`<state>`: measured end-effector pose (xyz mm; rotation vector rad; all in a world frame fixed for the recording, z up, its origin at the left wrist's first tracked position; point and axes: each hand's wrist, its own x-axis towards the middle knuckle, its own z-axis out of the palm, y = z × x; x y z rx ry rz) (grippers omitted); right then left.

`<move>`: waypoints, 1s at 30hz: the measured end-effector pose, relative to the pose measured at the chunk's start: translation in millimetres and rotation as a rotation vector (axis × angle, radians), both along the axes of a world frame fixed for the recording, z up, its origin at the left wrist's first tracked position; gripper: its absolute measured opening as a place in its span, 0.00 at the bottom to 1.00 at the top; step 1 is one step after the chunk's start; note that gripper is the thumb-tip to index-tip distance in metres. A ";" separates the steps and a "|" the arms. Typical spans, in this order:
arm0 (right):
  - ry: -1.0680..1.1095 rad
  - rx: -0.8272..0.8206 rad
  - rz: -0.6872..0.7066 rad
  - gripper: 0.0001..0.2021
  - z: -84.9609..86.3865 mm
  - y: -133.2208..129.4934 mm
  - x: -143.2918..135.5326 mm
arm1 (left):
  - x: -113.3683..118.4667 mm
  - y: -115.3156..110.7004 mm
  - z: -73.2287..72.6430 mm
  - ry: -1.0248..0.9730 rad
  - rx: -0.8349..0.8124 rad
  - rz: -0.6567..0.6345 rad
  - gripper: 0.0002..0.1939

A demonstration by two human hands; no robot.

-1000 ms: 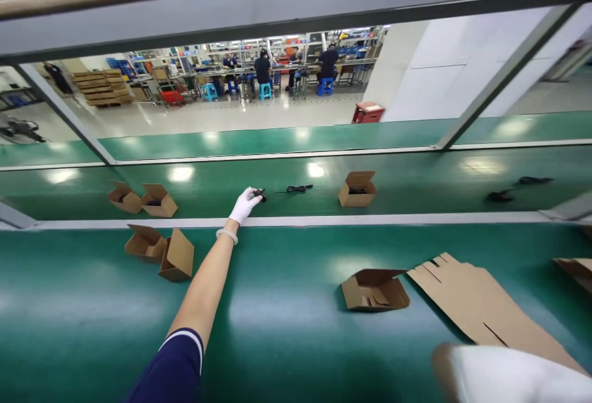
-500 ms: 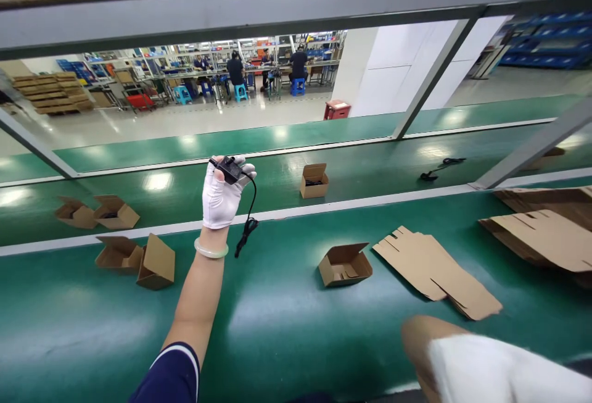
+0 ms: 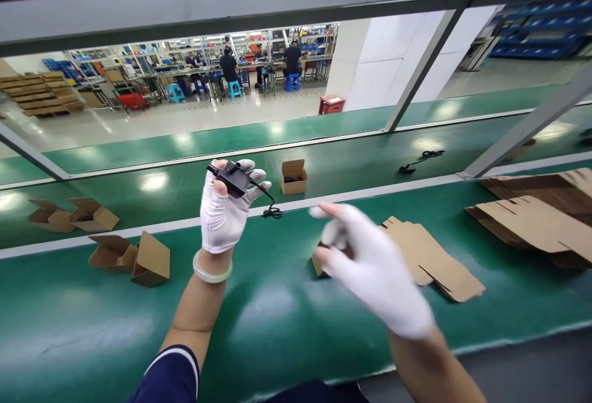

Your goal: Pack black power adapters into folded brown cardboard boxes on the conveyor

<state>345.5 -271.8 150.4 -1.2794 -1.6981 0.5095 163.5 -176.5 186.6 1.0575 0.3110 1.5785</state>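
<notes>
My left hand [image 3: 226,211], in a white glove with bare thumb and index tips, holds a black power adapter [image 3: 235,179] across its fingers. A thin black cable hangs from the adapter, and its tied bundle [image 3: 272,211] dangles to the right. My right hand [image 3: 370,267], also gloved and blurred by motion, has its thumb and fingers apart with nothing between them. Behind it a small open cardboard box [image 3: 319,265] on the green bench is mostly hidden; whether the hand touches it I cannot tell. Flat cardboard blanks [image 3: 435,255] lie just right of that hand.
Two open boxes [image 3: 155,259] stand at left on the bench [image 3: 272,341]. On the belt [image 3: 351,165] behind are more boxes [image 3: 95,218], a box with black contents [image 3: 294,184] and a loose cabled adapter [image 3: 407,169]. Cardboard [image 3: 531,224] is piled at right; a metal post [image 3: 522,125] rises there.
My right hand has swung in from the lower right to the middle, over the small box. The adapter in my left hand has tilted, its cable swinging right. The whole view has shifted slightly.
</notes>
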 end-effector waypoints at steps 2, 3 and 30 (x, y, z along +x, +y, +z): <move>-0.017 -0.198 0.052 0.33 -10.9 14.7 -11.9 | 4.3 -5.6 0.0 -0.005 -0.015 0.005 0.15; -0.009 -0.301 0.094 0.35 -18.9 21.4 -18.9 | 5.9 -7.9 -0.5 -0.006 -0.017 0.011 0.15; -0.068 0.031 0.007 0.07 -20.8 17.1 13.8 | 43.6 -43.1 -80.6 0.540 -0.245 -0.245 0.18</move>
